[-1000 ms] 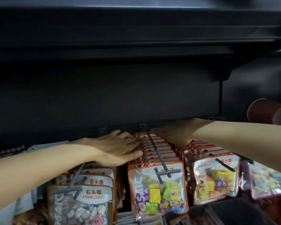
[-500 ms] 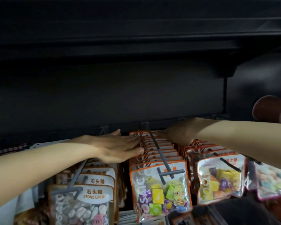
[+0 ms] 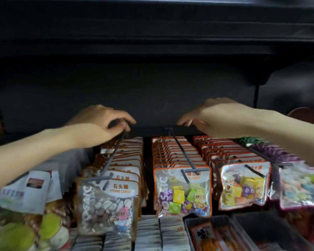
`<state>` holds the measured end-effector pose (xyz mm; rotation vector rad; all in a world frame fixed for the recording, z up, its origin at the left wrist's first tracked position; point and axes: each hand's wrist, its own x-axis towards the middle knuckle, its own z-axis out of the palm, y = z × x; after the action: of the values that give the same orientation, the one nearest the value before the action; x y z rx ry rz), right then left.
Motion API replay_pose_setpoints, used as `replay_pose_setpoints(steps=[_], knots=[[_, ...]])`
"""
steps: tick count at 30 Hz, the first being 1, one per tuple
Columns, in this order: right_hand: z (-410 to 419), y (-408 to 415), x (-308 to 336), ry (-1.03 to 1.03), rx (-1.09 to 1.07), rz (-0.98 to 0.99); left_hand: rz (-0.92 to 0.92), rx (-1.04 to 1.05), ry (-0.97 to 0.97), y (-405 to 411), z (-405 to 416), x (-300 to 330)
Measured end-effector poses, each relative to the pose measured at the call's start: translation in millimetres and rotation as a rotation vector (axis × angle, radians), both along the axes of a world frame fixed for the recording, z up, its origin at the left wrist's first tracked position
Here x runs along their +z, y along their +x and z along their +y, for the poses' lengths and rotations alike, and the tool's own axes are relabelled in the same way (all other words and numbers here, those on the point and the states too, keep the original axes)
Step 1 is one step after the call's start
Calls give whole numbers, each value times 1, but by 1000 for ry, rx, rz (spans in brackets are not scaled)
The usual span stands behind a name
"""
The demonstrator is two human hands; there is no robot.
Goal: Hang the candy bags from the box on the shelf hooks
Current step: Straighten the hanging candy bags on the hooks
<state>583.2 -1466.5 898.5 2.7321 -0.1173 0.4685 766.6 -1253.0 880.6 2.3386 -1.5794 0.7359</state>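
Observation:
Rows of candy bags hang on grey shelf hooks. The left row holds stone candy bags. Mosaic candy bags with orange edges fill the middle hook, and a second row of them hangs to the right. My left hand pinches the back end of the left hook where it meets the dark rail. My right hand curls its fingers over the rail behind the right row. The base of that row's hook is hidden under it. The box is not in view.
Purple-edged bags hang at the far right. Larger snack bags sit at the lower left. Packets stand in trays below the hooks. A dark shelf overhangs closely above, and a brown roll shows at the right edge.
Both hands left the tops of the middle row of bags and moved back to the rail. The left hand went to the left hook's base and the right hand moved right.

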Motion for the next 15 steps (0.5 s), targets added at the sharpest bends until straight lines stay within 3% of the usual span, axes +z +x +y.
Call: replay_pose_setpoints(steps=[3,6,12,15], knots=[[23,-12,-4,77,142,-230,74,15,-92,8,35,-3],[50,-12,-15,180,215,-307,83,34,-14,9,62,-13],[118,6,-44,270,202,-148,161,203,421,6,85,-37],[134,12,-60,393,141,-54,123,182,487,-13,84,-38]])
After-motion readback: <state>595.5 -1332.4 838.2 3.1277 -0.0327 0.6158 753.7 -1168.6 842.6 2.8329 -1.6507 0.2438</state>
